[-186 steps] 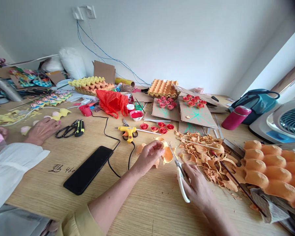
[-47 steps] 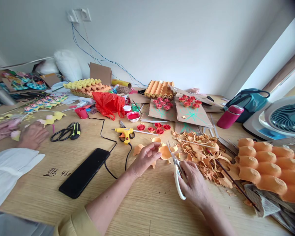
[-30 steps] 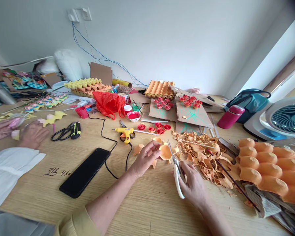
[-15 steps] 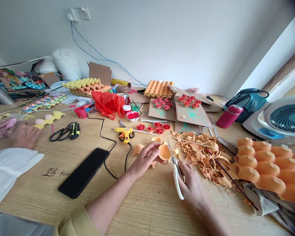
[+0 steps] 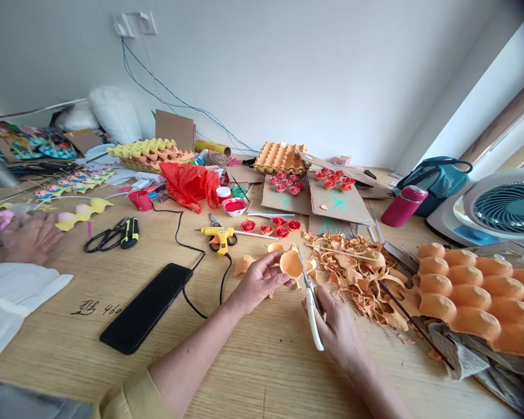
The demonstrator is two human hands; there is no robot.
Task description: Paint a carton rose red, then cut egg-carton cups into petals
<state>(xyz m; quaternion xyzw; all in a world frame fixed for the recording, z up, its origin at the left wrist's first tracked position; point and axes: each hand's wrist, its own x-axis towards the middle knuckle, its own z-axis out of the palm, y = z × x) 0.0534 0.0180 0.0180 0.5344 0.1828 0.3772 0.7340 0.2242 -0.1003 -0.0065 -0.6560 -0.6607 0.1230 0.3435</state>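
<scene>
Between the fingers of my left hand (image 5: 262,280) is an orange egg carton cup (image 5: 291,265), its hollow side facing me. My right hand (image 5: 338,323) grips white-handled scissors (image 5: 313,319), whose blades point up at the cup's right rim. Behind the cup lie more orange carton pieces (image 5: 275,248), partly hidden. A heap of orange carton scraps (image 5: 353,279) spreads just right of the scissors. Red-painted paper roses (image 5: 282,231) sit beyond my hands, and a yellow glue gun (image 5: 220,238) lies to their left.
A black phone (image 5: 146,308) lies left of my forearm. At the right are an orange egg tray (image 5: 475,291), a dark thin stick (image 5: 410,317), a pink bottle (image 5: 404,206) and a fan (image 5: 493,203). Another person's hand (image 5: 32,237) moves at the far left. A red paint bowl (image 5: 234,206) stands behind.
The cup in my left hand has turned slightly and risen a little against the scissor blades. The view has shifted slightly. The other person's hands at the left have moved.
</scene>
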